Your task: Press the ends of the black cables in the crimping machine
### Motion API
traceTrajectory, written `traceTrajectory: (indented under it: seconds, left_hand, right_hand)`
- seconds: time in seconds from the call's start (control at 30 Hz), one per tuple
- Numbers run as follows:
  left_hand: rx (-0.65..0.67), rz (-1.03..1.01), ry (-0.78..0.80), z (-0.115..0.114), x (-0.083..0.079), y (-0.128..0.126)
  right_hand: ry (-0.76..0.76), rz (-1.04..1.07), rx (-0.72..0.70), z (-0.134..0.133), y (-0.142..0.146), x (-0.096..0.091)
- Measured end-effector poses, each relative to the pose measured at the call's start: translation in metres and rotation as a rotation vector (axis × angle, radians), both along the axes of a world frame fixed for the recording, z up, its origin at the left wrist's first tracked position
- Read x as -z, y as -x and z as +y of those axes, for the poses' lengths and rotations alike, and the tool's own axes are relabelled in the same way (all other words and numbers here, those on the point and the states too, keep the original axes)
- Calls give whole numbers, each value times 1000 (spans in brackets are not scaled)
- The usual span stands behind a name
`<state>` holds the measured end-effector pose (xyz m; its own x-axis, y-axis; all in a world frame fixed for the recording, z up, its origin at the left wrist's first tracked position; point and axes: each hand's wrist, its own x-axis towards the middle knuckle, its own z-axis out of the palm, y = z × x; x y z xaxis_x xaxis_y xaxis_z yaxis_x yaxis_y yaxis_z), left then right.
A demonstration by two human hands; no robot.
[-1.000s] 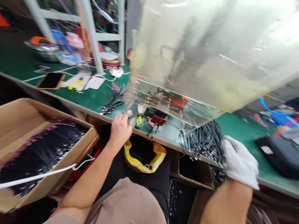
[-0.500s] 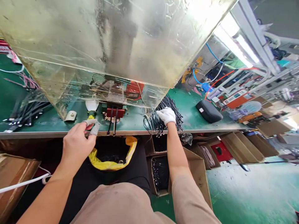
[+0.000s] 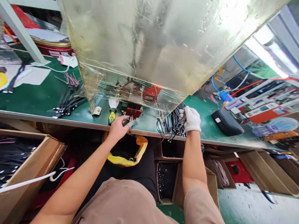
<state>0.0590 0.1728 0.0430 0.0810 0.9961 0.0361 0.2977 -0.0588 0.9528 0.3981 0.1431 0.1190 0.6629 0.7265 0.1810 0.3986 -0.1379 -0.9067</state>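
Observation:
My left hand (image 3: 119, 127), with grey covers on thumb and finger, pinches the black cables (image 3: 131, 122) that stick out from the front of a small red-fronted fixture (image 3: 134, 112). My right hand (image 3: 192, 119) wears a white glove and has its fingers curled at the right side of a pile of black cables (image 3: 174, 126). What those fingers hold, if anything, is hidden. A yellow-green handled tool with a pale blade (image 3: 112, 115) lies just left of the fixture. Above it all hangs a scuffed clear cover (image 3: 149, 49).
Another bunch of black cables (image 3: 67, 104) lies on the green bench at left. Below the edge are a yellow-rimmed bag (image 3: 126, 161) and cardboard boxes holding cables (image 3: 166, 180). A black case (image 3: 227, 122) stands at right, near an orange device (image 3: 266, 112).
My left hand has moved right, from beside the yellow-handled tool to the cables at the fixture. My right hand has shifted to the cable pile's right side, its fingers more curled. The view has turned left.

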Motion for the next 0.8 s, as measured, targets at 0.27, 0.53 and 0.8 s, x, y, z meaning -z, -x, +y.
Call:
traceTrajectory:
  seconds: [0.27, 0.53, 0.8]
  left_hand:
    - [203, -194, 144, -7, 13, -25]
    - [362, -233, 174, -36, 23, -12]
    - [463, -284, 179, -81, 7, 59]
  right_hand:
    - [-273, 772, -348, -31, 6, -22]
    - [-444, 958, -531, -58, 36, -3]
    - [-244, 832, -663, -89, 106, 38]
